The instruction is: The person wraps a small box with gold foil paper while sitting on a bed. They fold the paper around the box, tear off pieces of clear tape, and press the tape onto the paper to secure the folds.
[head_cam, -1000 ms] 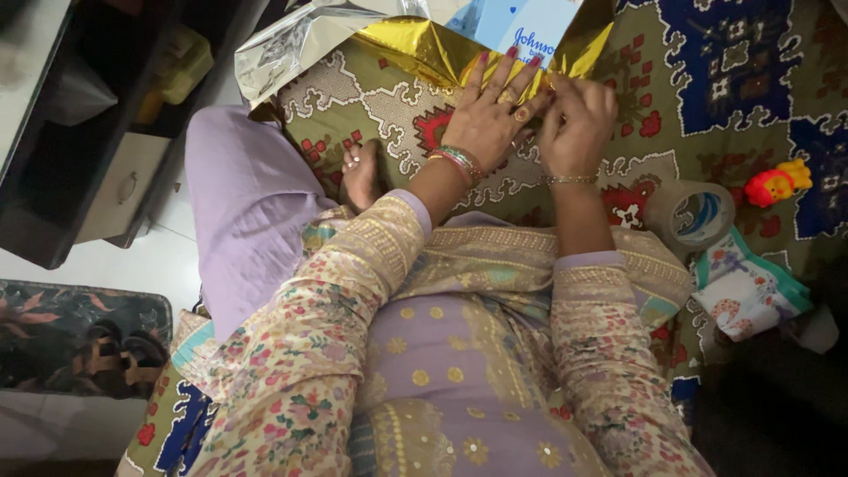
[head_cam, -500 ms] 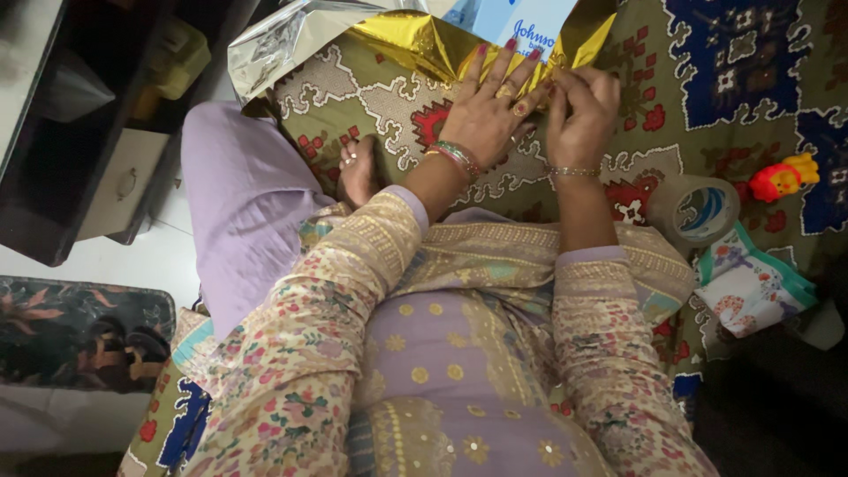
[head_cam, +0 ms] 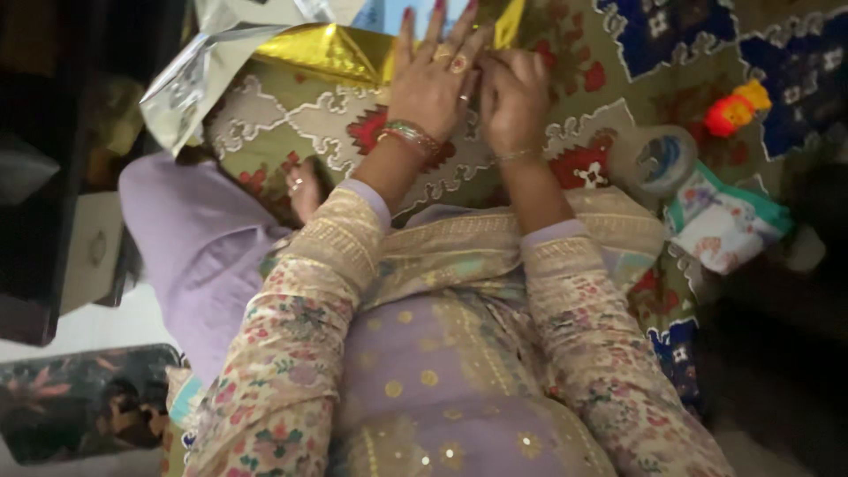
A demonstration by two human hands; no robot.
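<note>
Patterned rug (head_cam: 291,124): both hands (head_cam: 433,84) press gold foil's edge (head_cam: 322,53).

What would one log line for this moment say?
left hand: flat on gold wrapping foil | right hand: pinching foil edge | tape roll: on rug

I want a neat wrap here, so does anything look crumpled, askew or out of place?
Yes. The gold foil paper is creased, and its silver underside sticks up at the left corner. The left hand lies flat on it, the right hand beside. The tape roll lies apart on the rug.
</note>
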